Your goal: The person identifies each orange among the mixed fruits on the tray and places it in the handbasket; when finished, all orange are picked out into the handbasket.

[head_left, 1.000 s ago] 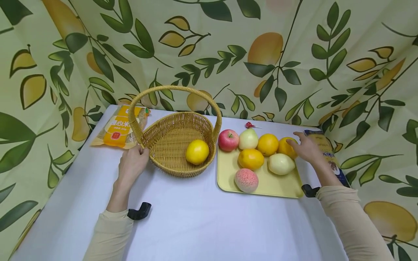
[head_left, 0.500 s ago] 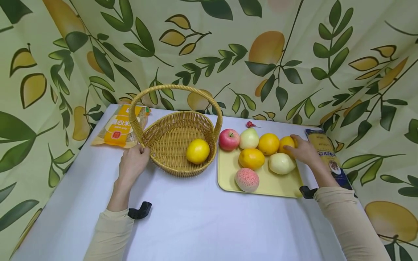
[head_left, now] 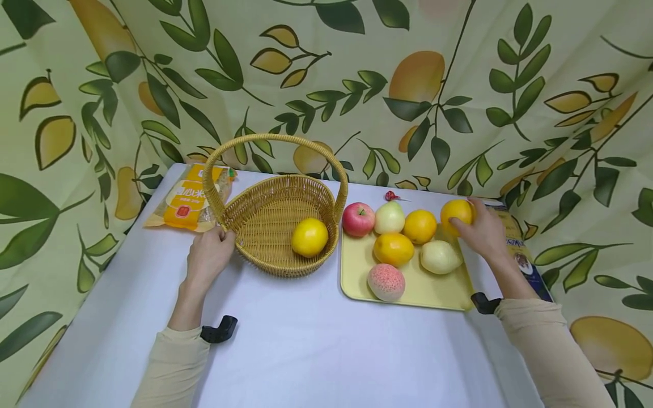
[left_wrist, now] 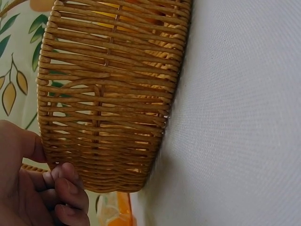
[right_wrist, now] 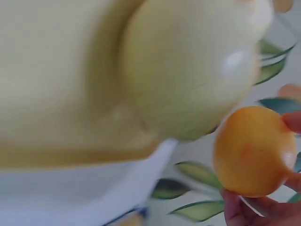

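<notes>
At the left, my left hand pinches the rim of a wicker basket by its handle base; the left wrist view shows thumb and fingers at the woven wall. A yellow round fruit lies inside the basket. My right hand grips an orange, raised above the back right corner of a yellow tray. In the right wrist view the orange sits between thumb and fingertips, beside a pale green fruit. The tray bears an apple, more fruit and a speckled pink one.
A bag with an orange label lies behind the left hand. At the right edge lies a blue and gold packet, partly behind the right arm. A small red item is at the table's back, before the patterned cloth.
My right hand has reached in, taken hold of the orange at the tray's back right and raised it slightly. The left hand stays at the basket rim.
</notes>
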`<state>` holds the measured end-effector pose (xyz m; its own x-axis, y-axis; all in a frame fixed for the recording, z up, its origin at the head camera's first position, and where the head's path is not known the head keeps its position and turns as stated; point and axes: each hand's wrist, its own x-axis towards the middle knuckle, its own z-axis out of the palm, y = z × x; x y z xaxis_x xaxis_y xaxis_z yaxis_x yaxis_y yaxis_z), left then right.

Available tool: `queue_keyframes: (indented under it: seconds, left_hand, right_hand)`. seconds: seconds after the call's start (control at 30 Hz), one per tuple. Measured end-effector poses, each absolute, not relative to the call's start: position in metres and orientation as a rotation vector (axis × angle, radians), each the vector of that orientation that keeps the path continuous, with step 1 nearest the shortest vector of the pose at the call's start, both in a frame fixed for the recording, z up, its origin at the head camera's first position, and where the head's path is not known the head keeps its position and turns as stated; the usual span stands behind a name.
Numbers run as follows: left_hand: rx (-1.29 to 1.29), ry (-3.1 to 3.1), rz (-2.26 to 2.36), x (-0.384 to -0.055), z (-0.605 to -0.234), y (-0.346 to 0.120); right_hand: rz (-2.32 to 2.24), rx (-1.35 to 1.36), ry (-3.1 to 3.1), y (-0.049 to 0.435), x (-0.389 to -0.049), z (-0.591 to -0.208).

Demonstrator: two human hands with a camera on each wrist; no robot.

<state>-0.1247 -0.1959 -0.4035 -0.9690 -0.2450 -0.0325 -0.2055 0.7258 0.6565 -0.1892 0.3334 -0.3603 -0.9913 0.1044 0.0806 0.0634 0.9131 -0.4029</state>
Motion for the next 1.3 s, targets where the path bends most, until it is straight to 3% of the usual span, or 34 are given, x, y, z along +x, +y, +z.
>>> queue_keyframes:
  seconds: [0.2,0.57,0.9,1.3]
  left_hand:
    - [0.361,-2.855,-1.085,-0.125,-0.403,-0.196]
    - [0.37,-2.848,-1.058,-0.126,-0.402,-0.197]
    - [0.387,-2.838,-1.038,-0.121,-0.406,-0.198]
    - [0.38,-2.837,-1.037,-0.123,-0.403,-0.194]
  right_hand:
    - [0.757,0.082,-2.714,0.283,-0.176,-0.325]
    - [0.864,0.797,-2.42,0.163,-0.145,-0.29]
    - [0.62,1.189,-2.597,0.058,-0.144,-0.328]
    - [0.409,1.386,-2.649,0.027,-0.152,-0.364]
